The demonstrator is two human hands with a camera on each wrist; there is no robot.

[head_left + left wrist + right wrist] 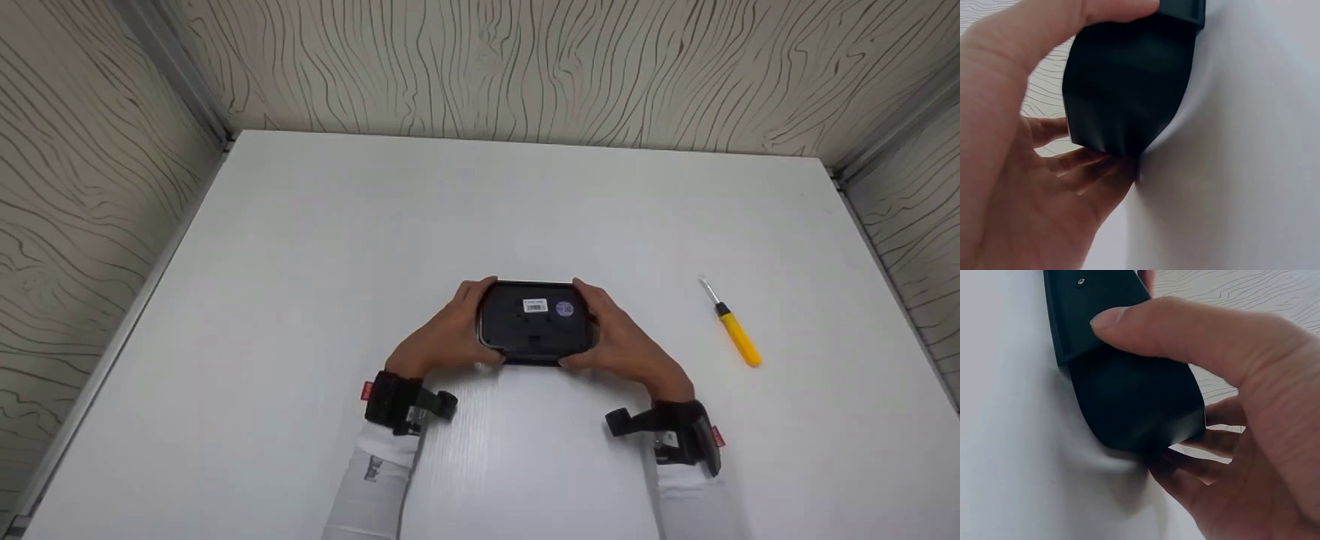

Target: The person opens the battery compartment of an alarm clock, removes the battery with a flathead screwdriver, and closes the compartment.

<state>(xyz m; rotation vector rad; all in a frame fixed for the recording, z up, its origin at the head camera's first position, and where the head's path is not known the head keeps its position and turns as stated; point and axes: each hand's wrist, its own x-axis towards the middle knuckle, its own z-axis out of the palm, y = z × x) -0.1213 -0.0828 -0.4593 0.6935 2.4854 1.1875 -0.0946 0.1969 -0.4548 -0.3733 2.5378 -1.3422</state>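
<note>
A black device with rounded corners point(517, 326) is held between both hands, its flat face with a white barcode label point(535, 305) and a round purple sticker point(565, 308) turned up. My left hand point(450, 334) grips the left end, thumb at the near edge and fingers round the far side. At the right end my right hand point(622, 341) holds it the same way. In the right wrist view the thumb presses on the black casing point(1129, 399), near a small screw point(1081, 281). The left wrist view shows the curved black end point(1129, 84) between thumb and fingers.
A screwdriver with a yellow handle point(739, 337) lies to the right of the right hand, tip pointing away. The white table point(300, 247) is bordered at the back and sides by wood-grain patterned panels point(487, 67). Both wrists wear black camera straps point(394, 401).
</note>
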